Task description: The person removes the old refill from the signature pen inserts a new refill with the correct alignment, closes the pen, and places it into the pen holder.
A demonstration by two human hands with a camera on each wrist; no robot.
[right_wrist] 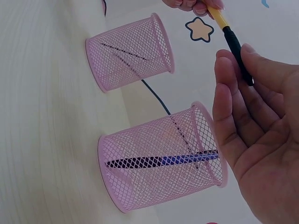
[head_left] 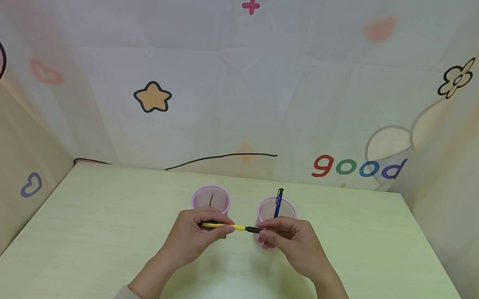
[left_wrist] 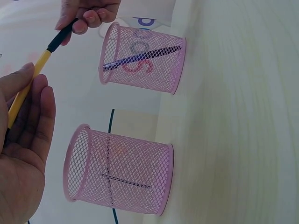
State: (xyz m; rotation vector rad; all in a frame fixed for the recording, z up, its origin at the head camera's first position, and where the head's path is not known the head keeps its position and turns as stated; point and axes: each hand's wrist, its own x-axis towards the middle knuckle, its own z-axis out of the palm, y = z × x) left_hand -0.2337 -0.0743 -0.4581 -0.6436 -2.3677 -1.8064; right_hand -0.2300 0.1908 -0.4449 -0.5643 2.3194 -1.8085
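Note:
A yellow pen (head_left: 239,227) with a black end section is held level between both hands. My left hand (head_left: 193,233) pinches its yellow barrel between thumb and fingers. At the other end, my right hand (head_left: 299,246) has thumb and fingers on the black section (right_wrist: 237,53), whose small tip shows in the right wrist view. Just beyond the hands stand two pink mesh pen holders. The right holder (left_wrist: 161,77) has a blue pen (head_left: 278,204) leaning in it, its top above the rim. Inside the left holder (left_wrist: 88,186) lies a thin dark stick (left_wrist: 128,181).
Both holders stand upright on a pale wood-grain table (head_left: 92,231), side by side with a gap between them. Behind the table's far edge hangs a printed cloth (head_left: 248,89) with a star and coloured letters; more cloth borders the sides.

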